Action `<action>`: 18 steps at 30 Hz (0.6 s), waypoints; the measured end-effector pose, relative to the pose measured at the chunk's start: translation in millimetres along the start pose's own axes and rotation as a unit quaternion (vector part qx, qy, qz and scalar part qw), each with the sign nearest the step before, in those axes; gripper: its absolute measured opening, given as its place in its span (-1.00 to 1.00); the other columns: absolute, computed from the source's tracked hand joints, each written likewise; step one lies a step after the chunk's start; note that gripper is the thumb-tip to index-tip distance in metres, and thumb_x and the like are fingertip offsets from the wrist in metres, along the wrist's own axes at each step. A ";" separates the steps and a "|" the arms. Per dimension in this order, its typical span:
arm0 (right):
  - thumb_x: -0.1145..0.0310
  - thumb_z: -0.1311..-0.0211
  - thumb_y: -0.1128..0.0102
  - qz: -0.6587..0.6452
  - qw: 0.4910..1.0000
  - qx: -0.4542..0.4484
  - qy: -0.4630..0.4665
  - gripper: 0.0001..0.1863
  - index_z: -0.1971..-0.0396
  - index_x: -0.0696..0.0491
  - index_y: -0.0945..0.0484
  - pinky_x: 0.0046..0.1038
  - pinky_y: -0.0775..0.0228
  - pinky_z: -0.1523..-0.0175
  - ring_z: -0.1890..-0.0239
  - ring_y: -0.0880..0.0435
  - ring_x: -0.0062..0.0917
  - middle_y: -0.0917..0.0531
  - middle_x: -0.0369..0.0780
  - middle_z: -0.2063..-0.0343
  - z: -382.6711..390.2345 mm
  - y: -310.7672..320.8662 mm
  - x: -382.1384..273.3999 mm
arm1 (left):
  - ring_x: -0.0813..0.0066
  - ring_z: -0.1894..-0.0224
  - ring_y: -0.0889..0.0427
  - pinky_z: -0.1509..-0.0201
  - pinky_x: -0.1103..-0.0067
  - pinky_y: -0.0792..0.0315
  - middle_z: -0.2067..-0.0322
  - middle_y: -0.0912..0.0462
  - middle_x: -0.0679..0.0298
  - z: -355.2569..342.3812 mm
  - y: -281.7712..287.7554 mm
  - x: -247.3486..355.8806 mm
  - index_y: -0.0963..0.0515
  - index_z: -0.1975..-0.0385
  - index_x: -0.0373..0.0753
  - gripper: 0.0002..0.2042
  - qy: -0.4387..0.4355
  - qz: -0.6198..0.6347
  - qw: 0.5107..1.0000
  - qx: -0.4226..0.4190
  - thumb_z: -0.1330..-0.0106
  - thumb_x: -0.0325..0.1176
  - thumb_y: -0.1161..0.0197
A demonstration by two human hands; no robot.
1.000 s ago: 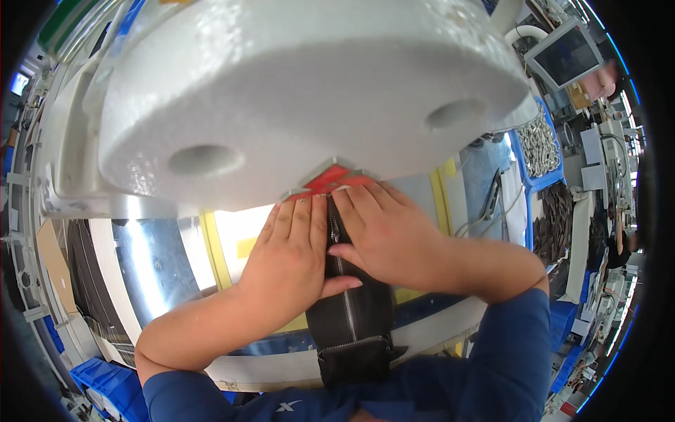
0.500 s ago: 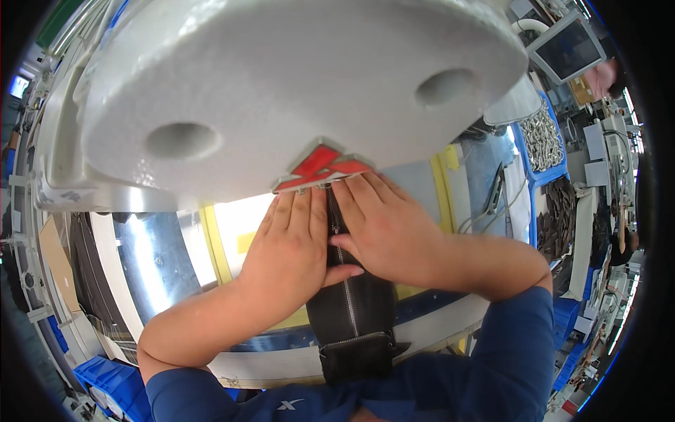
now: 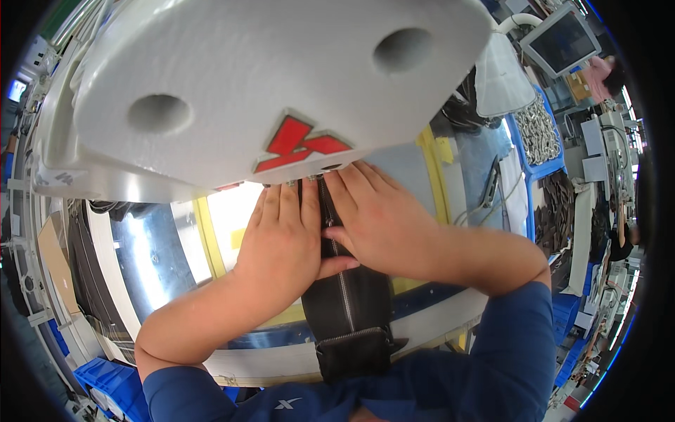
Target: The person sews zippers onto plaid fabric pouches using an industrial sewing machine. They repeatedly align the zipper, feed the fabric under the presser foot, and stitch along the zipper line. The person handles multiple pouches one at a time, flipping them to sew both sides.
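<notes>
A black fabric piece (image 3: 373, 302) with a metal zipper (image 3: 344, 295) down its middle runs from my body up beneath a white sewing machine head (image 3: 232, 63). My left hand (image 3: 281, 246) lies flat on the fabric's left side, its fingers stretched forward and its thumb across the zipper. On the other side my right hand (image 3: 387, 225) also rests flat, fingers extended, with the thumb touching near the zipper. The machine head hides the fingertips of both hands and the far end of the fabric. A second zipper crosses the near end of the piece.
A blue bin (image 3: 538, 133) of metal parts stands at right, with dark pieces (image 3: 554, 211) nearer. Thread snips (image 3: 492, 184) lie on the table's right side. Dark strips (image 3: 91, 260) lie at left. A blue crate (image 3: 112, 383) is low left; a monitor (image 3: 562, 42) hangs upper right.
The machine head now sits higher and further left in view as the camera shifts. Both hands keep their flat pose on the fabric, a little further left and up in the picture.
</notes>
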State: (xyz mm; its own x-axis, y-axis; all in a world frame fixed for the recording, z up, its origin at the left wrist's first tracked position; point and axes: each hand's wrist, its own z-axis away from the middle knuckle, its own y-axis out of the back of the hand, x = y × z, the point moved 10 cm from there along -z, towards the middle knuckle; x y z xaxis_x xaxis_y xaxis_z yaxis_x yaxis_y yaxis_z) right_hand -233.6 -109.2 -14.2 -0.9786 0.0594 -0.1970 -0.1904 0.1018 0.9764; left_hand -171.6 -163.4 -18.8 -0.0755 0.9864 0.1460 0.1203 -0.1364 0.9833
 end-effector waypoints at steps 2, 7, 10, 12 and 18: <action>0.02 -0.43 -0.28 0.006 1.000 -0.005 0.001 -0.18 -0.35 0.47 -0.39 -0.09 -0.35 -0.52 -0.38 -0.53 0.06 -0.50 0.25 -0.30 1.4 0.3 -1.2 | -0.27 -0.31 -0.56 -0.50 0.09 -0.41 -0.19 -0.56 -0.34 1.3 1.6 1.5 -0.41 -0.32 -0.65 0.14 0.003 0.005 1.000 -0.004 0.00 0.34 -0.54; 0.00 -0.45 -0.25 0.022 1.000 -0.003 -0.013 -0.19 -0.36 0.45 -0.40 -0.06 -0.35 -0.52 -0.39 -0.53 0.07 -0.49 0.26 -0.32 6.4 -1.3 -5.5 | -0.34 -0.37 -0.48 -0.54 0.05 -0.34 -0.28 -0.49 -0.38 5.1 -0.7 4.5 -0.34 -0.39 -0.68 0.17 -0.006 0.019 1.000 -0.014 -0.12 0.41 -0.42; -0.02 -0.47 -0.23 0.016 1.000 -0.008 -0.019 -0.18 -0.38 0.44 -0.39 -0.02 -0.34 -0.52 -0.40 -0.51 0.09 -0.48 0.26 -0.33 6.3 -5.8 -3.1 | -0.36 -0.37 -0.48 -0.54 0.05 -0.33 -0.29 -0.47 -0.39 3.9 -2.8 0.9 -0.33 -0.41 -0.64 0.17 0.000 0.036 0.999 -0.019 -0.12 0.41 -0.42; -0.02 -0.47 -0.23 0.019 1.000 -0.010 -0.018 -0.18 -0.38 0.43 -0.38 -0.01 -0.33 -0.53 -0.41 -0.50 0.11 -0.48 0.27 -0.33 6.4 -7.6 -2.7 | -0.36 -0.35 -0.50 -0.54 0.05 -0.34 -0.29 -0.48 -0.40 5.1 -4.0 -0.5 -0.33 -0.42 -0.62 0.16 0.011 0.033 0.999 -0.020 -0.12 0.41 -0.42; -0.01 -0.43 -0.27 0.016 1.000 -0.006 -0.005 -0.17 -0.38 0.44 -0.37 0.00 -0.33 -0.52 -0.38 -0.52 0.11 -0.49 0.27 -0.30 3.2 -3.6 -5.0 | -0.38 -0.32 -0.54 -0.51 0.04 -0.37 -0.27 -0.48 -0.43 9.6 -0.3 -0.5 -0.34 -0.43 -0.58 0.16 0.040 -0.004 0.999 -0.018 -0.11 0.44 -0.40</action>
State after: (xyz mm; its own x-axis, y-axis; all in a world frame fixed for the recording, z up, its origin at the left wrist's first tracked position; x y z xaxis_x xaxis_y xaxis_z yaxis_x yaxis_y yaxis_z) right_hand -227.8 -106.7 -17.0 -0.9832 0.0731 -0.1674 -0.1609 0.0875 0.9831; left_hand -162.0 -163.0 -20.1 -0.1555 0.9771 0.1452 0.0845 -0.1333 0.9875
